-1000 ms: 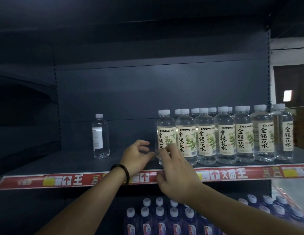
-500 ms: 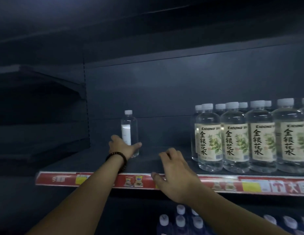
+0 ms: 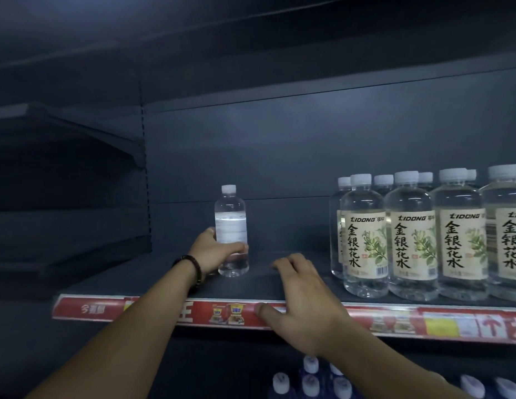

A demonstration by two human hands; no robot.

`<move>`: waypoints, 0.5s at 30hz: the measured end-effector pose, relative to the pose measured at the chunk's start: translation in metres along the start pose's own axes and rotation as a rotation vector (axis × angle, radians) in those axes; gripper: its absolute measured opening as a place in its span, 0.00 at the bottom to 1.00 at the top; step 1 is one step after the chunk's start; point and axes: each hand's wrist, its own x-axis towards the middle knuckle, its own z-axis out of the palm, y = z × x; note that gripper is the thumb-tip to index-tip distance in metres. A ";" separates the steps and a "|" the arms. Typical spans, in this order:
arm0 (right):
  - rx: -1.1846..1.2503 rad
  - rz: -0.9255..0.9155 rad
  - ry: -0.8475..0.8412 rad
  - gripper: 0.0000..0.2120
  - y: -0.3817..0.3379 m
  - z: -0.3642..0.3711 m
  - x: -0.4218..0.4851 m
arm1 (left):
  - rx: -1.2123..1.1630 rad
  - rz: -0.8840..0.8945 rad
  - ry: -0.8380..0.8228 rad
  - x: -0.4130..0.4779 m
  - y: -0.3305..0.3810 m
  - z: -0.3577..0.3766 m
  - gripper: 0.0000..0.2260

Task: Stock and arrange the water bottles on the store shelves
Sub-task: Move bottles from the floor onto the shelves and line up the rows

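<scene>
A second ago both hands were at the leftmost bottle of the labelled row; half a second ago the left hand (image 3: 215, 251) had been stretched out so that only its fingertips met the lone bottle (image 3: 231, 226). Now the left grip is closed round the lower half of that bottle, which stands upright on the shelf (image 3: 164, 283), well apart from the stock. A beaded bracelet (image 3: 193, 266) is worn just behind the grip. The right hand (image 3: 302, 295) has been left idle to the right of the grip, fingers loosely spread over the shelf edge, thumb laid on the red price strip (image 3: 89, 309), nothing held.

It may be judged that the stray bottle has been secured and is to be brought over to the labelled row (image 3: 409, 240), which stands far to the right of the grip, beyond the idle hand.

On the row's cream labels "LIDONG" is printed in capitals above the vertical characters 金银花水, beside a green sprig; a barcode is seen on one. The held bottle's label is turned away and shows plain white; nothing can be read. On the strip, white characters, an arrow and yellow tags are seen, mostly blurred. Below the grip, white-capped bottles (image 3: 308, 378) are stacked; their labels cannot be read.
</scene>
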 end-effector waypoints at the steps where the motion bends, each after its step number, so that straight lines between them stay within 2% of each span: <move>1: 0.011 0.001 0.003 0.37 -0.001 -0.001 0.000 | -0.052 -0.006 -0.067 -0.006 0.003 -0.001 0.27; 5: 0.052 0.006 -0.029 0.39 -0.003 -0.009 -0.001 | -0.140 -0.036 -0.216 -0.024 0.017 -0.001 0.25; 8: 0.087 0.043 -0.014 0.39 -0.004 -0.020 -0.004 | -0.206 -0.076 -0.257 -0.034 0.025 0.006 0.31; 11: 0.091 0.066 0.014 0.39 -0.005 -0.032 -0.011 | -0.223 -0.091 -0.242 -0.047 0.036 0.024 0.39; 15: 0.040 0.082 -0.009 0.38 -0.005 -0.047 -0.030 | -0.059 -0.002 -0.119 -0.061 0.041 0.046 0.42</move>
